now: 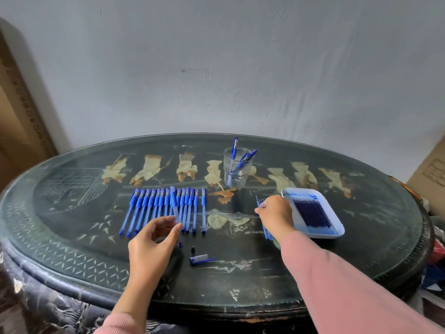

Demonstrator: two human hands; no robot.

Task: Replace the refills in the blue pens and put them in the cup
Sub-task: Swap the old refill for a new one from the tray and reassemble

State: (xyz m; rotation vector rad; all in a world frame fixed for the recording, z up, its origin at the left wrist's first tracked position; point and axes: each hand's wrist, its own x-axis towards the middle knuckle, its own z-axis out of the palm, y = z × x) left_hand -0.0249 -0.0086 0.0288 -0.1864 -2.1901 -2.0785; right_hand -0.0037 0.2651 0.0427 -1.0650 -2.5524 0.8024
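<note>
A row of several blue pens [154, 208] lies across the middle of the dark oval table [72, 249]. My left hand [151, 244] pinches an uncapped pen barrel [175, 208] upright over that row. My right hand [275, 215] pinches a thin refill [258, 204] beside a few loose refills [268, 233] lying left of the white tray [337, 227], which holds several blue refills. A clear cup [237, 168] with three pens stands behind. A pen cap [201, 259] and a small black tip piece [193, 249] lie near the table's front.
A pale wall rises behind the table. Cardboard boxes stand at the far left [16, 116] and far right [431, 169]. Clutter lies on the floor off the table's right edge.
</note>
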